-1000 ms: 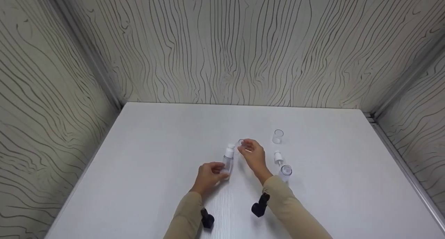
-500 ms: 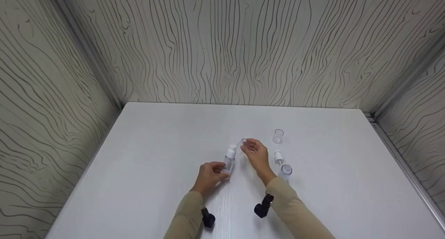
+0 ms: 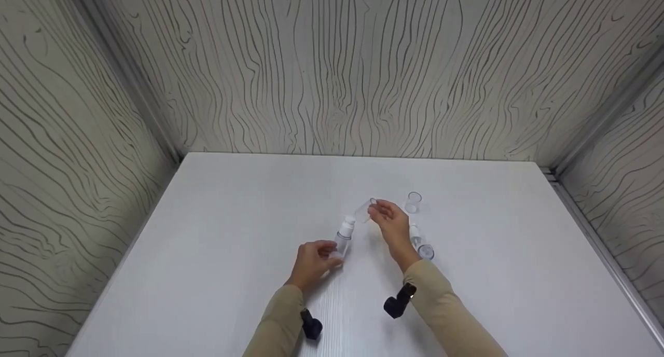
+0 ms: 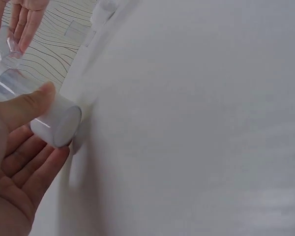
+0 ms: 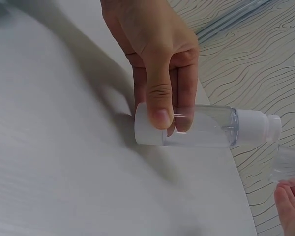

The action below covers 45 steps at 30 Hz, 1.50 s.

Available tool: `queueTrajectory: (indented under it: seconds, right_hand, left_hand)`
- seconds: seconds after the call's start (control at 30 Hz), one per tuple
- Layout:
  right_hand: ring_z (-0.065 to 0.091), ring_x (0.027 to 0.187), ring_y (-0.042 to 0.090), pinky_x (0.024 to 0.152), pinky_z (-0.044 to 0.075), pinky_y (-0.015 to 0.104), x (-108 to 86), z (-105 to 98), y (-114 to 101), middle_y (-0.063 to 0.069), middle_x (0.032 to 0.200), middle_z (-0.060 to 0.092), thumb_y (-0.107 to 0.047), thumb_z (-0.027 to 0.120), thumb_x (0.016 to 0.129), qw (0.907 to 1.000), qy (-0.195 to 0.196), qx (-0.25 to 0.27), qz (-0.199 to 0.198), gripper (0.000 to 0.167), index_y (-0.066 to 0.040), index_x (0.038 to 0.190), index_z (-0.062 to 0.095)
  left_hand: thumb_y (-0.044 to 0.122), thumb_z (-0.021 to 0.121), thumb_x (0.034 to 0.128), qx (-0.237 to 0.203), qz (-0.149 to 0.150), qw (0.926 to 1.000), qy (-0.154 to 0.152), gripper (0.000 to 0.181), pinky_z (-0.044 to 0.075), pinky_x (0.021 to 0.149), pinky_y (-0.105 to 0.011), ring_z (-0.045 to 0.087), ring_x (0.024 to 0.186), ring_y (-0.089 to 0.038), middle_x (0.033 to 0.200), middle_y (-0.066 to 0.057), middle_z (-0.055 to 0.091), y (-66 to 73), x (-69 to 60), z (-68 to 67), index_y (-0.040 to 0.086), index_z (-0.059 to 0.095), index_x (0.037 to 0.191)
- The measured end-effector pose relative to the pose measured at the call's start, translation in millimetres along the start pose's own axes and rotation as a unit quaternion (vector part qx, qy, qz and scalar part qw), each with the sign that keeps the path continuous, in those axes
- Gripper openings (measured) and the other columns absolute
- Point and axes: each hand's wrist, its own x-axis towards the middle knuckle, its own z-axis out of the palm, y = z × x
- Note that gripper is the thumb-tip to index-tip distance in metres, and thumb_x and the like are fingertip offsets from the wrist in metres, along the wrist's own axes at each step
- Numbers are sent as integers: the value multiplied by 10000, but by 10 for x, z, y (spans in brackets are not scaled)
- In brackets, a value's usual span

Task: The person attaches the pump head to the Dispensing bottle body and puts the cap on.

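Observation:
My left hand grips a clear bottle near its base, thumb on one side and fingers on the other. The bottle tilts, and its white pump top points up and away. In the right wrist view the whole bottle shows, with the left hand around its lower end. My right hand pinches a clear cap by its rim, just beyond the pump top. The left wrist view shows the cap below the right hand's fingers.
On the white table, right of my right hand, stand another clear cap, a loose white pump and an open bottle, partly hidden by the forearm. A patterned wall rises behind the table.
My right hand has moved right and slightly away with the cap, which now shows more fully beside the pump top. The bottle in my left hand leans slightly more to the right.

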Motion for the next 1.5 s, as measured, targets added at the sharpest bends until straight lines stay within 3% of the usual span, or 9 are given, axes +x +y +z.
queueTrajectory:
  seconds: [0.2, 0.33, 0.53, 0.67, 1.1, 1.3, 1.5]
  right_hand:
    - [653, 951, 26, 875, 550, 162, 1, -49, -21, 233, 1284, 602, -115, 634, 917, 9998, 45, 187, 35, 397, 24, 1277, 540]
    - [669, 935, 19, 869, 553, 165, 0, -77, -31, 220, 1273, 615, -116, 630, 920, 9996, 46, 284, 26, 386, 16, 1273, 546]
    - [674, 880, 8, 847, 558, 159, -3, -90, -24, 142, 1169, 675, -111, 650, 904, 9988, -14, 491, 31, 403, 41, 1261, 545]
    - [674, 861, 11, 841, 558, 157, -7, -92, -19, 102, 1128, 682, -106, 660, 893, 9984, -80, 555, 39, 418, 50, 1262, 540]
    - [677, 847, 6, 844, 564, 171, -20, -110, -15, -1, 1025, 699, -97, 675, 884, 9976, -165, 655, 142, 423, 53, 1258, 545]
    - [675, 868, 6, 855, 563, 178, -31, -122, -8, 75, 1119, 691, -114, 681, 881, 9980, -189, 567, 183, 432, 38, 1264, 550]
    - [681, 843, 22, 830, 570, 176, -30, -127, 9, 7, 1001, 688, -78, 662, 886, 9969, -247, 750, 39, 417, 75, 1253, 536]
  left_hand:
    - [108, 785, 768, 135, -55, 9995, 293, 348, 567, 809, -285, 676, 916, -200, 1024, -130, 741, 39, -12, 0, -7, 698, 1084]
    - [78, 786, 760, 393, 172, 9968, 672, 340, 574, 791, -285, 690, 923, -214, 1017, -139, 739, 60, -29, 26, -11, 697, 1076]
    - [29, 795, 733, 913, 407, 9840, 1475, 336, 597, 796, -325, 717, 924, -254, 1005, -151, 740, 129, -55, 43, -9, 704, 1055]
    - [34, 804, 720, 1254, 406, 9759, 1741, 331, 596, 795, -322, 717, 919, -237, 990, -121, 744, 157, -57, 43, 12, 716, 1038]
    - [56, 822, 690, 1570, 435, 9687, 1872, 328, 591, 793, -320, 713, 882, -202, 966, -80, 752, 209, -42, 14, 47, 732, 1006]
    - [60, 820, 698, 1518, 377, 9715, 1779, 332, 592, 804, -314, 712, 891, -199, 973, -82, 751, 227, -51, 20, 50, 732, 1019]
    - [60, 818, 700, 1586, 504, 9712, 1703, 325, 590, 812, -287, 715, 900, -207, 978, -88, 751, 266, -61, 18, 40, 729, 1012]
